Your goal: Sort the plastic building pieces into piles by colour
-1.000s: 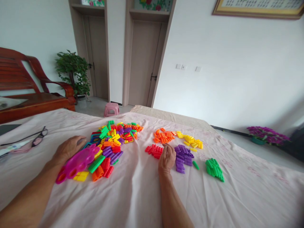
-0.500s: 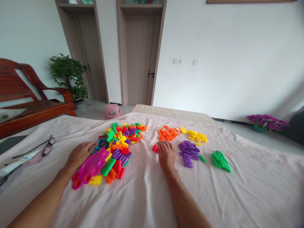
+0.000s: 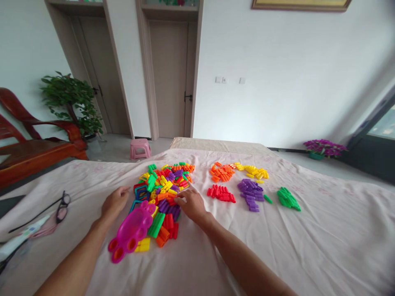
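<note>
A mixed pile of coloured plastic pegs [image 3: 166,183] lies on a pink cloth [image 3: 197,255]. My right hand [image 3: 191,203] rests at the pile's right edge, fingers curled and touching the pegs. On the cloth left of the pile lies my left hand [image 3: 115,202], fingers loosely bent, beside a magenta plastic tray [image 3: 131,231]. To the right sit sorted groups: red pegs [image 3: 221,193], orange pegs [image 3: 222,172], yellow pegs [image 3: 254,172], purple pegs [image 3: 250,194] and green pegs [image 3: 288,198].
Glasses [image 3: 61,204] and a white tube [image 3: 18,240] lie at the cloth's left. Beyond the table stand a red wooden bench [image 3: 33,144], a potted plant [image 3: 72,102], a pink stool [image 3: 140,148], two doors and purple flowers [image 3: 324,147] by the wall.
My right hand left the red pegs and moved left to the mixed pile. The view turned right. My left hand stayed beside the magenta tray.
</note>
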{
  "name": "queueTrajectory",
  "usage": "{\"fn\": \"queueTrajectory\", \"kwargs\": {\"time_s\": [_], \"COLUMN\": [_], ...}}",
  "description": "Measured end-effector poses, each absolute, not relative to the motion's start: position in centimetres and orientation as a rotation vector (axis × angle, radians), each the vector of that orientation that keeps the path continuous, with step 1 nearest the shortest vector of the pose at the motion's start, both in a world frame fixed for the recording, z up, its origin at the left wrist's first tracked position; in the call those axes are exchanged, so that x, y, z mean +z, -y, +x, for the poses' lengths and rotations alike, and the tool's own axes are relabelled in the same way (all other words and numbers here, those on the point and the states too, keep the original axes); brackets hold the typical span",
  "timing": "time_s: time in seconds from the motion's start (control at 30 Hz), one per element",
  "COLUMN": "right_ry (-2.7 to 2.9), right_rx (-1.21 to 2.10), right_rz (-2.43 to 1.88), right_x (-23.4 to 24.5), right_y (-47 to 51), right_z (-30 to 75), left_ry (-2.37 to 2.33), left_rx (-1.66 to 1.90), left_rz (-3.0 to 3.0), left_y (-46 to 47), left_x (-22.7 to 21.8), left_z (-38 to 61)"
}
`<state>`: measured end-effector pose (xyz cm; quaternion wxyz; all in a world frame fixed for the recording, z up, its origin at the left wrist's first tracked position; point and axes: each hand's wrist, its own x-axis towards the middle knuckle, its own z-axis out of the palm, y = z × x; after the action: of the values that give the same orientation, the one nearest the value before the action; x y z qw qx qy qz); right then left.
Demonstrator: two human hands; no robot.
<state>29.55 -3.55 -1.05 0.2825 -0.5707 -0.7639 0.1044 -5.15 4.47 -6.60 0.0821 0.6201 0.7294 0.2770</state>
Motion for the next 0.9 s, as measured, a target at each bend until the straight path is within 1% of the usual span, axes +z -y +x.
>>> {"fn": "queueTrajectory", "kwargs": {"time_s": [0.13, 0.23, 0.37, 0.47, 0.57, 0.67, 0.77, 0.9], "right_ry": [1.988, 1.862, 1.707, 1.651, 1.679, 1.610, 1.548, 1.749], "right_rx": [0.356, 0.328, 0.041, -0.123, -0.056, 0.042, 0.020, 0.109], "right_rz": [-1.472, -1.475, -1.617, -1.756, -1.815, -1.740, -1.704, -1.697], "right_x": [-1.7, -1.0, 0.6, 0.2, -1.5, -3.1, -3.6, -3.8], "right_y": [3.3, 2.9, 2.3, 2.3, 2.5, 2.1, 1.2, 0.6], "right_z": [29.5, 32.4, 39.0, 43.2, 45.5, 46.6, 47.2, 46.9], "left_ry": [-2.083, -1.996, -1.924, -1.907, -1.905, -1.913, -1.918, -1.915], "left_rx": [0.937, 0.966, 0.972, 0.978, 0.964, 0.932, 0.916, 0.924], "left_rz": [1.771, 1.762, 1.765, 1.763, 1.756, 1.742, 1.731, 1.733], "left_y": [-5.9, -6.6, -7.4, -7.8, -7.8, -7.4, -7.0, -6.6], "left_x": [-7.0, -7.0, -6.9, -7.1, -7.6, -7.7, -7.6, -7.3], "left_z": [-4.3, -3.7, -3.2, -3.1, -3.2, -3.3, -3.3, -3.0]}}
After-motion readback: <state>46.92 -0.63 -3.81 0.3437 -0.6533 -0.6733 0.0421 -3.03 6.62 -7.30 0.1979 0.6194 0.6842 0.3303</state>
